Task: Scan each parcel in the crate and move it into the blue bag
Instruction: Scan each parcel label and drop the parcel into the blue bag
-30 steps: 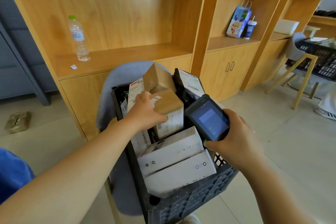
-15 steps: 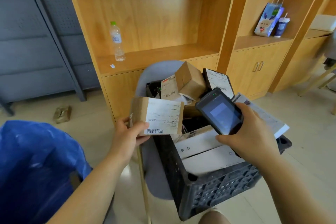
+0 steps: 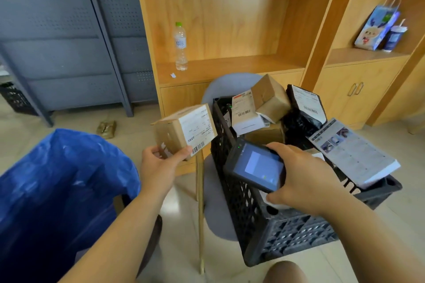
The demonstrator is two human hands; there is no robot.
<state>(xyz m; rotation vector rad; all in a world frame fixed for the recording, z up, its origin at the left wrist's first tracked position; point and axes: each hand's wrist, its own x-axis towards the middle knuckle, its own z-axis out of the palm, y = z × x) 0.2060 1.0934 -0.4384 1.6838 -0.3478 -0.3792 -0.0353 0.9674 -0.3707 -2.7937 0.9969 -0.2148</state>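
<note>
Gripping a cardboard parcel (image 3: 185, 131), left hand (image 3: 158, 165) extends forward.

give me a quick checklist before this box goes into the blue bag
1. Grip: the left hand pinches the cardboard box by its lower corner - ok.
2. Box clear of the crate: held outside its left wall - ok.
3. Mouth of the blue bag open - ok.
4. Box above the bag mouth: it hangs between bag and crate, not over the bag - not ok.
5. Scan registered: the scanner in the right hand has a lit screen, text unreadable - cannot tell.
</note>
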